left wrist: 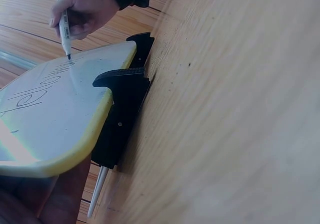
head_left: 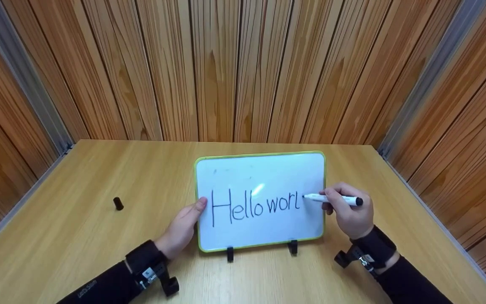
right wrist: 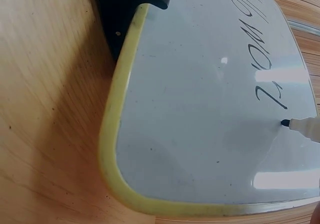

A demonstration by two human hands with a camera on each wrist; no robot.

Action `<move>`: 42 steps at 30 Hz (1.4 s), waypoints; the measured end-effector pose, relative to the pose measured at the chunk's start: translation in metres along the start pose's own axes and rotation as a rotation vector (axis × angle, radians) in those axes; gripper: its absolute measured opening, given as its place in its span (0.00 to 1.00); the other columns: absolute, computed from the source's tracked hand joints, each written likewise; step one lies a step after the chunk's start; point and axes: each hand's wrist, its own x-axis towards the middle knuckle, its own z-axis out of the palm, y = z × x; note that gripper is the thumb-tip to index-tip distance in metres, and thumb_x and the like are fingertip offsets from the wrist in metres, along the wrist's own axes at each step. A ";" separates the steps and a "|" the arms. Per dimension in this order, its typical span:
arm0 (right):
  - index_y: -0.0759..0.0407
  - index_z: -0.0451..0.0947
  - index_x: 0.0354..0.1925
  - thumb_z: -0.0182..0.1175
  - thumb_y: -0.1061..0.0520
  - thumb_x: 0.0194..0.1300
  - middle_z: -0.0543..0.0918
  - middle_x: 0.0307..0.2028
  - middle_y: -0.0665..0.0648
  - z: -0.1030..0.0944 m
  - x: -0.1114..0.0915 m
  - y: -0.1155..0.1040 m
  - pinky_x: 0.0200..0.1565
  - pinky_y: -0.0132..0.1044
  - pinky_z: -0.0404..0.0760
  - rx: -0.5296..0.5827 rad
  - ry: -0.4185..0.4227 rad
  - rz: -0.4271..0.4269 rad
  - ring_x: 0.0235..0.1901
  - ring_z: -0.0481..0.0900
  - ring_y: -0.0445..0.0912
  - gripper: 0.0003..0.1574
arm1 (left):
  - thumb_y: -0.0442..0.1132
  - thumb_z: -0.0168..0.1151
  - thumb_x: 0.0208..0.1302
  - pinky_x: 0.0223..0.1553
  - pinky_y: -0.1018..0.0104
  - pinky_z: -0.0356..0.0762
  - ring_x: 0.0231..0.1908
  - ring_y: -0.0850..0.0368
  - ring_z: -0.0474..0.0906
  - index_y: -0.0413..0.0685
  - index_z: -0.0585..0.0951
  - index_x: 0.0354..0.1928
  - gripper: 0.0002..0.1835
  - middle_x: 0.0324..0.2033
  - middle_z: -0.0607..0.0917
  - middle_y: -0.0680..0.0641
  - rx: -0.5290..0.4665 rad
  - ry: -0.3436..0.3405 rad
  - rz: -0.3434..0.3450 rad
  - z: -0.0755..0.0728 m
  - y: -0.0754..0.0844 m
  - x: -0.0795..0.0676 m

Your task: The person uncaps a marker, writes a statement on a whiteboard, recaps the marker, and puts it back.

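Note:
A small whiteboard (head_left: 260, 232) with a yellow-green rim leans upright on a black stand (left wrist: 122, 119), handwritten with "Hello worl" in black. My left hand (head_left: 184, 226) grips its left edge, thumb on the front face and the other fingers (left wrist: 67, 196) behind the board. In my right hand (head_left: 352, 213) a white marker (head_left: 321, 198) with a black end is pinched between thumb and fingers. The marker's dark tip (right wrist: 285, 123) is right at the board surface, just past the last letter, the "l".
A black marker cap (head_left: 118, 203) lies on the wooden table (head_left: 78, 236), left of the board. Wood-plank walls (head_left: 213, 71) enclose the back and sides. Two black stand feet (head_left: 230, 254) stick out below the board's lower edge.

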 end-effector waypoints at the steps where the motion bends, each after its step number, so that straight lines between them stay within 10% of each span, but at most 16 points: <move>1: 0.63 0.88 0.30 0.60 0.78 0.70 0.82 0.18 0.56 0.000 0.000 0.000 0.19 0.29 0.72 -0.003 -0.001 0.000 0.16 0.76 0.44 0.18 | 0.56 0.34 0.94 0.62 0.62 0.81 0.58 0.51 0.89 0.29 0.76 0.73 0.37 0.57 0.91 0.36 0.001 -0.001 -0.002 0.000 0.000 0.000; 42: 0.65 0.88 0.32 0.59 0.77 0.72 0.84 0.20 0.56 -0.001 -0.002 0.003 0.23 0.30 0.78 -0.046 -0.031 0.010 0.18 0.79 0.43 0.16 | 0.60 0.35 0.93 0.67 0.64 0.77 0.64 0.50 0.86 0.34 0.72 0.79 0.38 0.63 0.89 0.38 0.006 -0.007 -0.037 -0.002 0.003 -0.001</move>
